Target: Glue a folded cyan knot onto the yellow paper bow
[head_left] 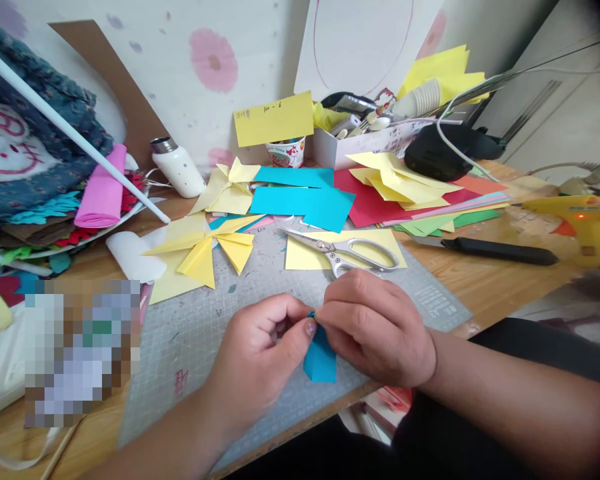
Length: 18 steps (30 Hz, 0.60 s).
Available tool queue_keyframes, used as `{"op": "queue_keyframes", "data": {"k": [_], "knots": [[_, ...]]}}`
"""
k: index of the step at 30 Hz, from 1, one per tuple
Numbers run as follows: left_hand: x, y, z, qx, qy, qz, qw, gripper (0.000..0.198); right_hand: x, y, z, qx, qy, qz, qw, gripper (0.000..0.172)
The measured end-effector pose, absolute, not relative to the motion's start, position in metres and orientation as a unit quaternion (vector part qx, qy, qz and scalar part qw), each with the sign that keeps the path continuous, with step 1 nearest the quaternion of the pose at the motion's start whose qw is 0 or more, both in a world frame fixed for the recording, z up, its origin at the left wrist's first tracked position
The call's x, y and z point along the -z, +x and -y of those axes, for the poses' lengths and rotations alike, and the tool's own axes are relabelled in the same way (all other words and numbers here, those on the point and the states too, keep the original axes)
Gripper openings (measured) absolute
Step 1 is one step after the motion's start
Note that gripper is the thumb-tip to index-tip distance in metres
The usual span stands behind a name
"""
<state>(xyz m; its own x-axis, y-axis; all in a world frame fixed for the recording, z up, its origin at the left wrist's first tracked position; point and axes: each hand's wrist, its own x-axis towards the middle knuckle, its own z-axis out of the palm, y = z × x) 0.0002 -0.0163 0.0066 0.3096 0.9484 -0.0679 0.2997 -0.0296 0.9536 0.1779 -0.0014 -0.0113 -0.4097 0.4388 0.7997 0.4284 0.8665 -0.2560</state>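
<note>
A small strip of blue paper (321, 357) hangs between my two hands over the front of the grey cutting mat (205, 347). My left hand (265, 353) pinches its upper end between thumb and forefinger. From the right side, my right hand (375, 327) grips the same end, its fingers closed and partly hiding the paper. Just beyond the hands, silver scissors (347, 252) rest on a pale yellow sheet (300, 259). Folded yellow paper bows (205, 250) lie at the mat's far left. Flat blue paper pieces (293, 200) lie behind the scissors.
To the right are a black-handled knife (500, 250) and a yellow glue gun (585, 220) with a lit red light. Stacked coloured paper (380, 203), a box of utensils (340, 148) and a white bottle (179, 167) stand at the back. A white stick (75, 127) slants across the left.
</note>
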Motion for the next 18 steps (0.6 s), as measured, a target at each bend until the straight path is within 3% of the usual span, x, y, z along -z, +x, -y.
{"op": "queue_keyframes", "data": {"k": [4,8,12,18], "knots": [[0.000,-0.004,0.012,-0.334,0.577,-0.447,0.597,0.017,0.013,0.180,-0.006,0.023,-0.244,0.837,0.490,0.012],[-0.001,-0.002,0.012,-0.289,0.602,-0.507,0.545,0.029,0.012,0.182,-0.007,0.025,-0.236,0.842,0.485,0.008],[0.001,-0.001,0.013,-0.323,0.607,-0.531,0.496,0.036,0.015,0.182,-0.006,0.036,-0.214,0.850,0.480,0.014],[0.013,-0.005,0.013,-0.387,0.576,-0.495,0.523,0.032,0.018,0.181,0.000,0.041,-0.237,0.852,0.465,0.025]]}}
